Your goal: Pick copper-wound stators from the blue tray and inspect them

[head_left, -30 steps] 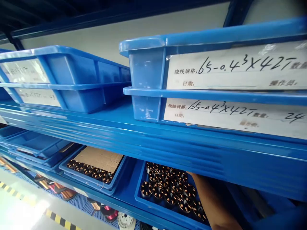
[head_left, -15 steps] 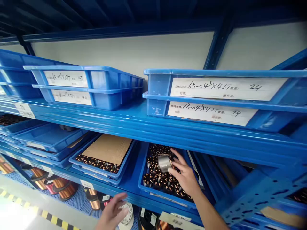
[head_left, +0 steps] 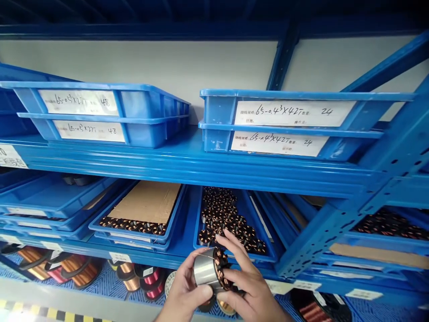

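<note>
A wound motor stator, a grey steel cylinder with black insulation and copper coils at one end, is held in front of the lower shelf. My left hand is closed round its grey side, thumb along the front. At the coil end, my right hand has its thumb and some fingers on the windings, while its upper fingers stretch out over the top. A thin copper wire shows on the upper edge. Just behind sits a blue tray of many similar stators, their coil ends facing up.
Stacked blue trays with handwritten labels stand on the upper shelf. Left of the stator tray is another tray with a cardboard sheet. A perforated blue upright rises at right. Copper wire spools stand below.
My right hand has brought the stator out of the tray area, down and toward me. My left hand has come up and taken hold of it. The view has shifted right.
</note>
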Available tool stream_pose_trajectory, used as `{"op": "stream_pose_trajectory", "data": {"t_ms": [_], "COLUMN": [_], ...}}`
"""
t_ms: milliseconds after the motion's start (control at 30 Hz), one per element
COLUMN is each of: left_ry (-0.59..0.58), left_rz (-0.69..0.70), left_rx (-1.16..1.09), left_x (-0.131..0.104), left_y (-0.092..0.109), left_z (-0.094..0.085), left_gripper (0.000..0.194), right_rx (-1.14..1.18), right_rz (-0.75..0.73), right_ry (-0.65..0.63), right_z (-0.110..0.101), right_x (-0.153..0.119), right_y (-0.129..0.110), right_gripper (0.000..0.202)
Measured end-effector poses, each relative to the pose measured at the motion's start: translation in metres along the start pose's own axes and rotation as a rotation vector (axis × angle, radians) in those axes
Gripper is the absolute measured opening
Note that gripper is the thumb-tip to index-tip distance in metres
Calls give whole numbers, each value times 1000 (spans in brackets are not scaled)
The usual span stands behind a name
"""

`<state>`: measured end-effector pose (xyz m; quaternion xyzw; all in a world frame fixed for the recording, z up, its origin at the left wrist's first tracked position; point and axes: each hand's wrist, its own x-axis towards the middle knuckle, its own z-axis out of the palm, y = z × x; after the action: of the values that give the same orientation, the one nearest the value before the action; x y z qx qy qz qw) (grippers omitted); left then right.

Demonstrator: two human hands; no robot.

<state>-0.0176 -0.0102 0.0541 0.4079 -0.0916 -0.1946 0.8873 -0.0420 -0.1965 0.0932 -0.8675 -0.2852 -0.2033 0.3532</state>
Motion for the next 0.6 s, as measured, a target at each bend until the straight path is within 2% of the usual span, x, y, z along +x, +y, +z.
{"op": "stream_pose_trajectory", "data": {"t_ms": [67, 167, 233, 300, 467, 600], "left_ry": [26, 45, 82, 143, 265, 351], "left_rz": [-54, -282, -429, -506, -545, -527], "left_rx": [-56, -264, -427, -546, -664, -654], "left_x": [-4, -10, -14, -17, -23, -23], "left_y": [2, 3, 3, 2, 1, 0], "left_z": [-4, -6, -5, -4, 0, 3], "left_gripper": [65, 50, 53, 57, 67, 61], "right_rx": [-13, 15, 24, 39, 109, 95], "right_rz": [-14, -3, 18, 36, 29, -62], "right_ry": [-61, -168, -227, -268, -218, -137], "right_z": [-1, -4, -5, -3, 12, 22], "right_x": [5, 14, 19, 23, 27, 24], "right_y": [-4, -9, -10, -10, -5, 1], "right_gripper": [11, 37, 45, 44, 37, 38]}}
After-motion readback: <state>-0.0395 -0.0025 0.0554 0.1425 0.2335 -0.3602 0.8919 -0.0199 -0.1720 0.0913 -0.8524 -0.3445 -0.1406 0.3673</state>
